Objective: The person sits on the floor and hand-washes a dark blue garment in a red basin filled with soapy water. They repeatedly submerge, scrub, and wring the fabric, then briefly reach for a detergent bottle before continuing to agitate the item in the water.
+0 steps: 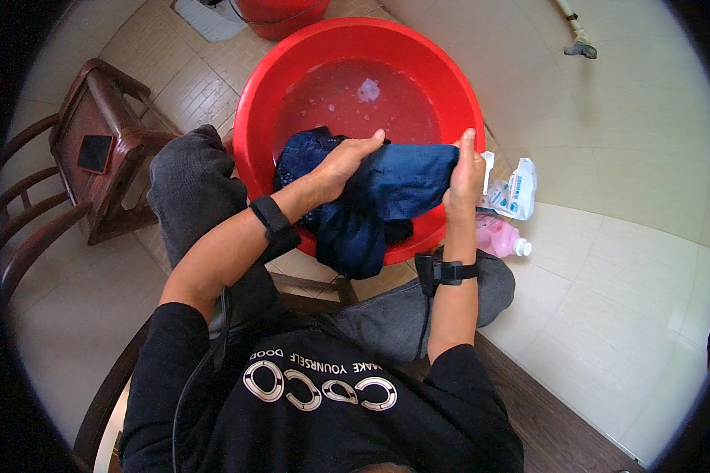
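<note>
Between my two hands a stretch of dark blue denim garment (411,177) is spread taut above the near side of a large red plastic basin (361,36). My left hand (344,168) grips the cloth at its left, thumb pointing up and across. At the other end, my right hand (466,174) holds the edge near the basin's right rim, its thumb raised. The rest of the garment bunches on the left inside the basin, and one fold hangs over the near rim. Murky water (331,88) with a patch of foam (368,90) fills the basin's bottom.
Right of the basin are a white plastic packet (522,189) bearing writing and a pink bottle (500,236) with a white cap. A wooden chair (100,88) at left carries a phone (96,154). Behind stands a red bucket (281,18); a tap (580,50) juts from the tiled wall.
</note>
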The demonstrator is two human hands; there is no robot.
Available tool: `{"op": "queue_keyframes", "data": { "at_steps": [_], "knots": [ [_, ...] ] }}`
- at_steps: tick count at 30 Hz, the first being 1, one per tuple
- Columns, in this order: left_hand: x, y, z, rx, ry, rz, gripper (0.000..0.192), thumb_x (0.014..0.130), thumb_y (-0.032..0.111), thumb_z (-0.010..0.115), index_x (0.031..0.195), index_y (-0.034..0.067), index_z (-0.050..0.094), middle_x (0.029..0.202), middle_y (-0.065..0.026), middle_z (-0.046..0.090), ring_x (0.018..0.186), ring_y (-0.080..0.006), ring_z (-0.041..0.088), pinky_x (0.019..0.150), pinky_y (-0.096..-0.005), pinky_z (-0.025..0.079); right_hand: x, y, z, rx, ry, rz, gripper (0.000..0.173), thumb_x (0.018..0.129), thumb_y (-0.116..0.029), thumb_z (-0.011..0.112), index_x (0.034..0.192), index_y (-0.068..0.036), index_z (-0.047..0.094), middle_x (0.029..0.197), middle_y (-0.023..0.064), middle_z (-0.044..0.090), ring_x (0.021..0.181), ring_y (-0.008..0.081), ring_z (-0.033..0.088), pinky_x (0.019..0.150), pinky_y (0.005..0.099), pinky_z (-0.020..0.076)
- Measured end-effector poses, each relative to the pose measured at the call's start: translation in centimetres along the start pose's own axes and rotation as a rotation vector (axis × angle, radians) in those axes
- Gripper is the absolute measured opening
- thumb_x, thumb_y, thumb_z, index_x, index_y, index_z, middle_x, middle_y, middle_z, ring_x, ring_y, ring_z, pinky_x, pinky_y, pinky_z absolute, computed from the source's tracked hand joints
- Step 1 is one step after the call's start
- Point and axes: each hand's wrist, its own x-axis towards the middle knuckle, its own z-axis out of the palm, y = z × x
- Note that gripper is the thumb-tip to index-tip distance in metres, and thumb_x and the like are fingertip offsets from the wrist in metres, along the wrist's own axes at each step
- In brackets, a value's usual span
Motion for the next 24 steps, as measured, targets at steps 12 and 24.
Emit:
{"op": "queue_keyframes", "data": {
  "at_steps": [12, 24],
  "knots": [
    [0.2, -6.9, 0.3, 0.168, 0.634, -0.116, 0.059, 0.097, 0.045, 0.042, 0.088, -0.008, 0.065, 0.084, -0.0146, 0.067, 0.080, -0.0214, 0.062, 0.064, -0.0373, 0.047, -7.2, 5.1, 7.5, -0.681, -0.192, -0.394, 0.038, 0.092, -0.029, 0.054, 0.064, -0.004, 0.059, 0.058, 0.0217, 0.056, 0.055, 0.0415, 0.058, 0.050, 0.0482, 0.0424],
    [-1.9, -2.5, 1.0, 0.013, 0.466, -0.178, 0.040, 0.096, 0.039, 0.050, 0.101, 0.002, 0.066, 0.087, -0.0061, 0.065, 0.073, -0.0162, 0.060, 0.067, -0.0286, 0.048, -5.2, 5.4, 6.1, -0.681, -0.161, -0.521, 0.043, 0.091, -0.033, 0.055, 0.060, -0.004, 0.057, 0.058, 0.0226, 0.056, 0.056, 0.0394, 0.059, 0.050, 0.0475, 0.0446]
  ]
}}
